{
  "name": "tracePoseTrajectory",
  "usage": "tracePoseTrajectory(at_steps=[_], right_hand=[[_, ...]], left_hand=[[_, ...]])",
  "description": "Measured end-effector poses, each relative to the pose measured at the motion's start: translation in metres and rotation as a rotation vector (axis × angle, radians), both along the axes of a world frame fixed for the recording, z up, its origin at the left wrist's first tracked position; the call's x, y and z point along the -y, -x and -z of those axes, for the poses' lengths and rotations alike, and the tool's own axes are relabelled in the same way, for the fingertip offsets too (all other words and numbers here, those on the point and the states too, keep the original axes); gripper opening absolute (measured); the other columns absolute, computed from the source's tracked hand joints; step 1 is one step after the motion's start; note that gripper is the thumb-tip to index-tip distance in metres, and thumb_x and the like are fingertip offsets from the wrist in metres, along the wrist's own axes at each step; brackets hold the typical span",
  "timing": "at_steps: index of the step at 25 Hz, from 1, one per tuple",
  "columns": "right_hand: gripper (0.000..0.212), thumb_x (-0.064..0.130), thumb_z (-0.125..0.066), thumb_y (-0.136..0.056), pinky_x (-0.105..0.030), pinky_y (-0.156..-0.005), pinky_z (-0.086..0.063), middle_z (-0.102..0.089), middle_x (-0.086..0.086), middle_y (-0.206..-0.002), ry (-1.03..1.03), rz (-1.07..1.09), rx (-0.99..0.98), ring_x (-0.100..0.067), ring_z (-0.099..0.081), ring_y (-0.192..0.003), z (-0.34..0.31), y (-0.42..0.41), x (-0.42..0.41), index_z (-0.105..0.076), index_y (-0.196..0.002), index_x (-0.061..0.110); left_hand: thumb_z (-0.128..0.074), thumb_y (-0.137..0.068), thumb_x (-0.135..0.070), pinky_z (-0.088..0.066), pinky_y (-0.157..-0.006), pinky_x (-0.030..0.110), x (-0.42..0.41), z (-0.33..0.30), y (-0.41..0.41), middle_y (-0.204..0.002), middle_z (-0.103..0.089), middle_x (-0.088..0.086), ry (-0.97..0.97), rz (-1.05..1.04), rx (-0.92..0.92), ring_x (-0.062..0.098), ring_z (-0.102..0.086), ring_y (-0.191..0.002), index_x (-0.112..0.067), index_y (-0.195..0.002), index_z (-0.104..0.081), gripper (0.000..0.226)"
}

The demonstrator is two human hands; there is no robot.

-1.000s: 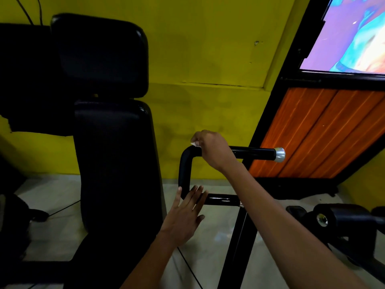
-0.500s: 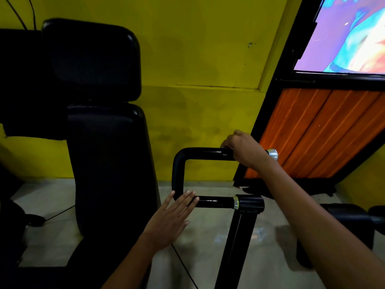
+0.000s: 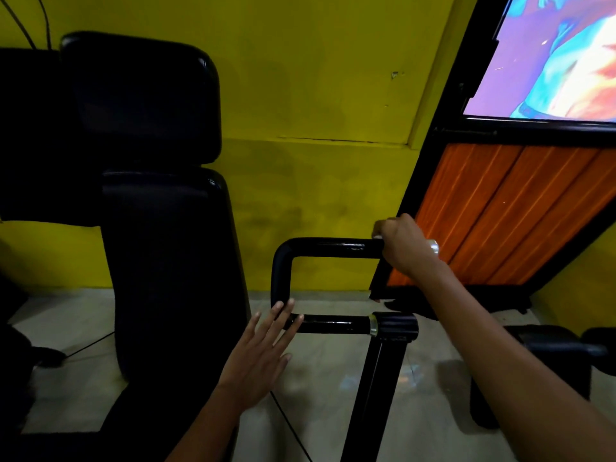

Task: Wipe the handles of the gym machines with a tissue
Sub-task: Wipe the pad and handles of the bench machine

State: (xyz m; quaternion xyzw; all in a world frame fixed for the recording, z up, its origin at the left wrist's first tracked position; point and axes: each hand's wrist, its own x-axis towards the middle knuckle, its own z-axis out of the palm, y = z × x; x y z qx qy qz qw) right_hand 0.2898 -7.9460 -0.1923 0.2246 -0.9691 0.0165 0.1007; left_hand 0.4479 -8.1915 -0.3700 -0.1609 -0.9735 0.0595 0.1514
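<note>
In the head view, the right hand (image 3: 405,246) is wrapped over the far end of the upper bar of the black handle (image 3: 330,247), its fingers (image 3: 383,228) curled down and clamped around the bar. A sliver of white tissue (image 3: 377,237) peeks out at the knuckle side of that grip, pressed between the fingers and the bar; the rest of it is hidden under the hand. Just past the hand, the handle's silver end cap (image 3: 433,247) shows.

The left hand (image 3: 258,358) is flat and open, fingers spread apart and pointing up and to the right. Their tips overlap the lower bend of the handle, where the lower bar begins; whether they actually touch it cannot be told.

The handle is a glossy black tube bent into a sideways U: an upper bar, a rounded vertical bend on the left, and a lower bar that runs right into a black collar (image 3: 395,325) with a silver ring, atop a black post (image 3: 370,401). Highlights glint along both bars.

To the left stands the machine's black padded seat back (image 3: 166,261) with its headrest (image 3: 140,95). Behind is a yellow wall (image 3: 316,95), and below a pale tiled floor (image 3: 320,388).
</note>
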Motion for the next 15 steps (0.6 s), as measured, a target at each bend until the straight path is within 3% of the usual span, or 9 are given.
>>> tracePoseTrajectory(at_steps=[6, 10, 15], right_hand=[[0.016, 0.005, -0.048, -0.091, -0.034, -0.082, -0.036, -0.064, -0.014, -0.102, -0.073, -0.135, -0.023, -0.031, -0.057, -0.096, -0.009, -0.021, 0.093, -0.059, -0.102, 0.006], [0.015, 0.002, -0.047, -0.09, -0.033, -0.087, -0.036, -0.061, -0.012, -0.101, -0.12, -0.256, -0.047, -0.03, -0.054, -0.098, -0.008, -0.032, 0.139, -0.056, -0.101, 0.008], [0.02, 0.0, -0.053, -0.088, -0.036, -0.077, -0.042, -0.059, -0.012, -0.099, -0.039, -0.352, -0.125, -0.029, -0.045, -0.097, 0.005, -0.032, 0.123, -0.062, -0.105, 0.004]], left_hand=[[-0.031, -0.092, -0.045, -0.02, -0.111, 0.048, -0.003, 0.001, 0.001, -0.16, -0.008, 0.011, -0.009, -0.007, 0.021, 0.028, -0.008, -0.148, -0.017, -0.151, -0.023, 0.066], [-0.03, -0.09, -0.045, -0.019, -0.111, 0.049, -0.003, 0.0, 0.002, -0.16, -0.006, 0.011, -0.012, -0.01, 0.036, 0.028, -0.009, -0.147, -0.017, -0.152, -0.021, 0.068], [-0.028, -0.092, -0.045, -0.019, -0.112, 0.048, 0.002, 0.0, 0.0, -0.161, -0.006, 0.011, 0.01, 0.005, 0.045, 0.028, -0.01, -0.147, -0.017, -0.152, -0.018, 0.067]])
